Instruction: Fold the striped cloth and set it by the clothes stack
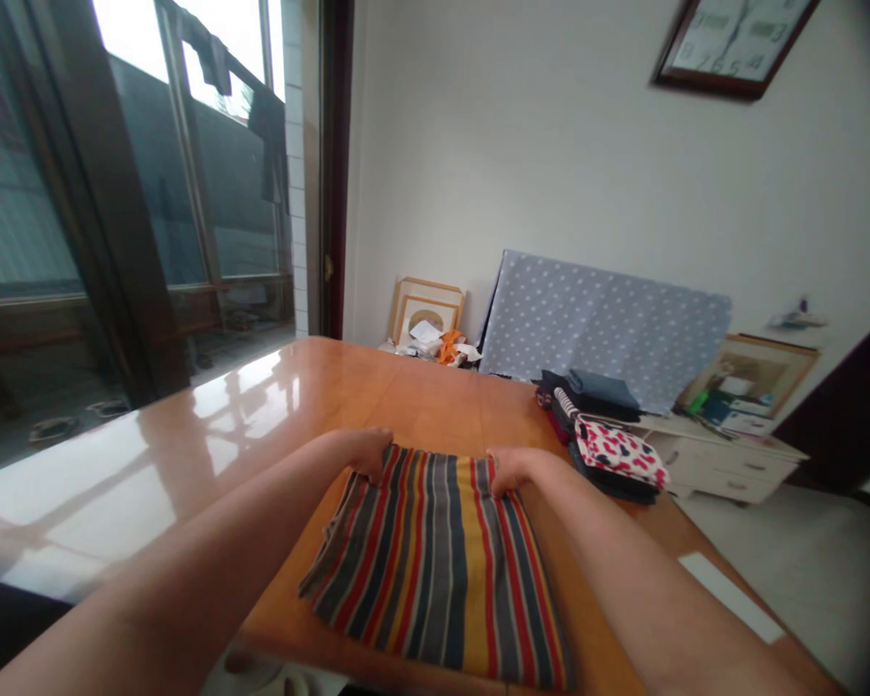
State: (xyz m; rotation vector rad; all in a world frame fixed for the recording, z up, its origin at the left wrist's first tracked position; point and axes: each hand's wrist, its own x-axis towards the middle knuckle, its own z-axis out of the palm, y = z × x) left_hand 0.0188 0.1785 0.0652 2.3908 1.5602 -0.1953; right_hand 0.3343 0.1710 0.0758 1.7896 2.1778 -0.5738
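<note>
It was a room in a home, as the wall clock [732, 46], wooden table [427, 401], drawer cabinet [729, 472] and hanging laundry [267, 130] showed.

A glossy orange-brown wooden table [435, 396] carries a striped cloth [442, 561], spread flat by the near edge. Toward the far right corner sits a stack of folded clothes [620, 452], beside the right edge. Nearer along that edge lies a flat white strip [731, 596].

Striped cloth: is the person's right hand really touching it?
Touching: the head view shows the right hand pinching the striped cloth by its far edge, near the right corner.
</note>
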